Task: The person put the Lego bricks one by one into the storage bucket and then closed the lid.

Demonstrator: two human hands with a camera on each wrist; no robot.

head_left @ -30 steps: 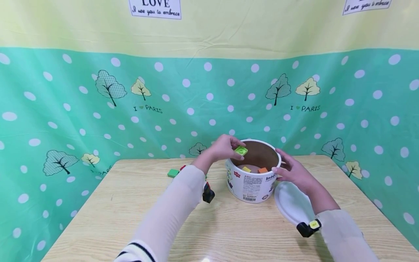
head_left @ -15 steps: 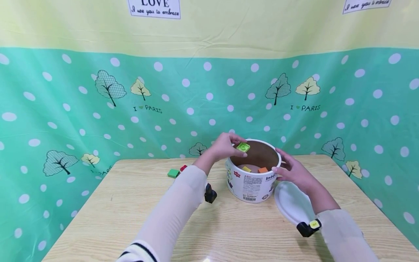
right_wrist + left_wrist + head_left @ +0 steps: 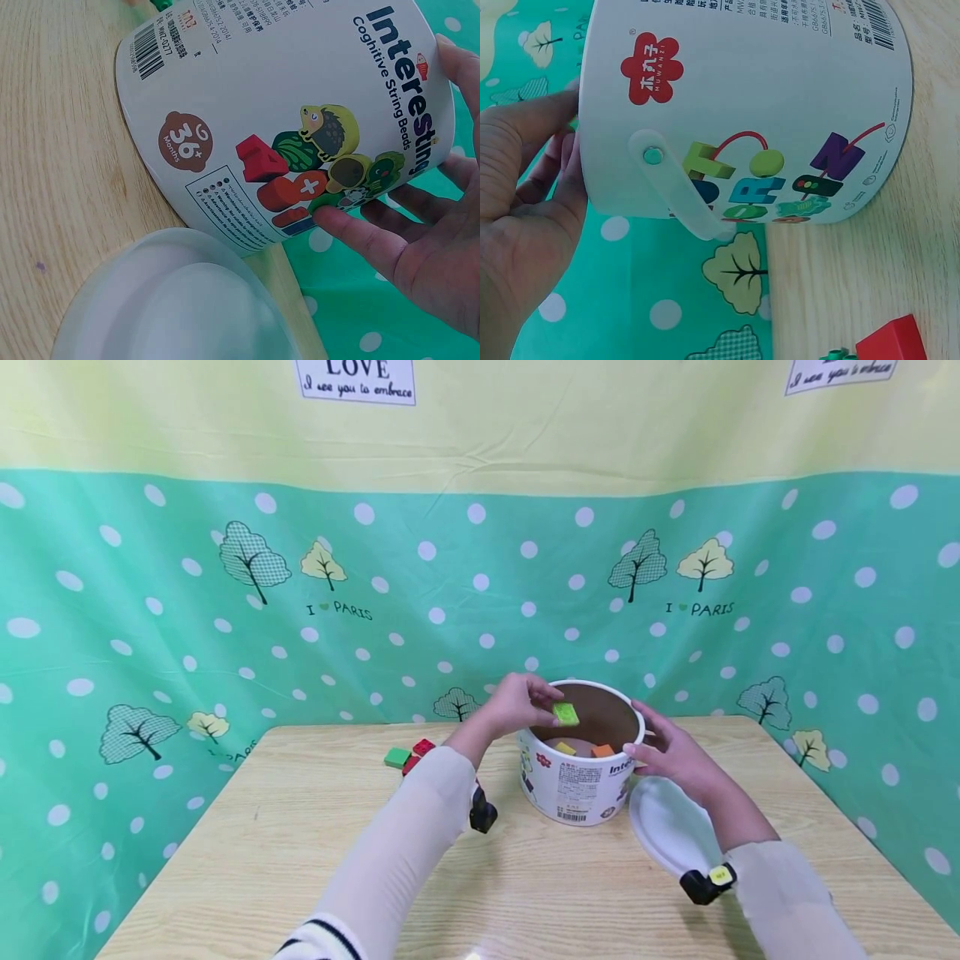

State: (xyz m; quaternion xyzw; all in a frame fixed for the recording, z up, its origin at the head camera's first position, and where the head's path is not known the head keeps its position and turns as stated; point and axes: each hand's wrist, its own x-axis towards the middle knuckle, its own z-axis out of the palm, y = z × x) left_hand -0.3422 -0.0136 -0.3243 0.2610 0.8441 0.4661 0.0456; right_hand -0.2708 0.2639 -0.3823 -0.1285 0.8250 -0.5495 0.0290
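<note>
Lime-green square plastic-looking block [image 3: 566, 714] now appears lower and slightly farther right than half a second ago, its face turned to a new angle, over the mouth of a white printed round bucket [image 3: 574, 783]. That suggests the carry across the left wall is done, with only the release left. The left hand [image 3: 516, 703] pinches it between thumb and fingers, while the right hand [image 3: 675, 758] grips the bucket's right side just as it did. Red blocks [image 3: 423, 747] show more fully at the left, beside a green rectangular block [image 3: 397, 757]; all of these remain outside. The near edge looks free of fingers, and there is room above the bucket's floor, where a yellow block [image 3: 566, 747] and an orange block [image 3: 602, 751] lie apart near the front. The left hand is close to the left edge, so its knuckles could brush it. A round white lid [image 3: 671, 827] flanks the bucket on the right; bare wooden table [image 3: 247, 860] stretches across the near left.
</note>
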